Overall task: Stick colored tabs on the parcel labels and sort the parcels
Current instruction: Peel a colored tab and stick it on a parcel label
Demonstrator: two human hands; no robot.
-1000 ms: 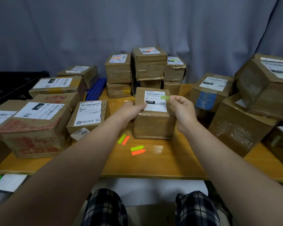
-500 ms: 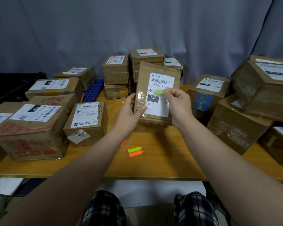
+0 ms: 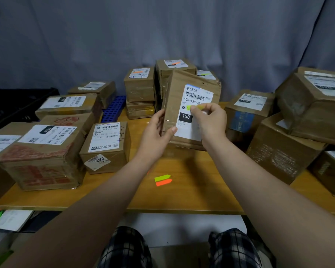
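A brown cardboard parcel (image 3: 177, 89) is tilted up over the table's middle, its white label (image 3: 193, 120) facing me. My left hand (image 3: 157, 132) grips its lower left edge, thumb on the front. My right hand (image 3: 209, 120) covers the label's right side and pinches a yellow-green tab (image 3: 194, 107) against the label, just above the black "150" block. A green tab (image 3: 161, 177) and an orange tab (image 3: 162, 183) lie on the wooden table (image 3: 191, 198) in front of me.
Stacked parcels with tabbed labels (image 3: 174, 63) stand behind the held one. More labelled boxes crowd the left (image 3: 45, 149) and right (image 3: 309, 105). A blue rack (image 3: 113, 108) and a black crate (image 3: 12, 105) sit at the back left. Papers lie on the floor at lower left (image 3: 12, 219).
Both hands raised the parcel from the table and tipped its label towards me. My right hand brought the green tab from the label's top edge down onto the label.
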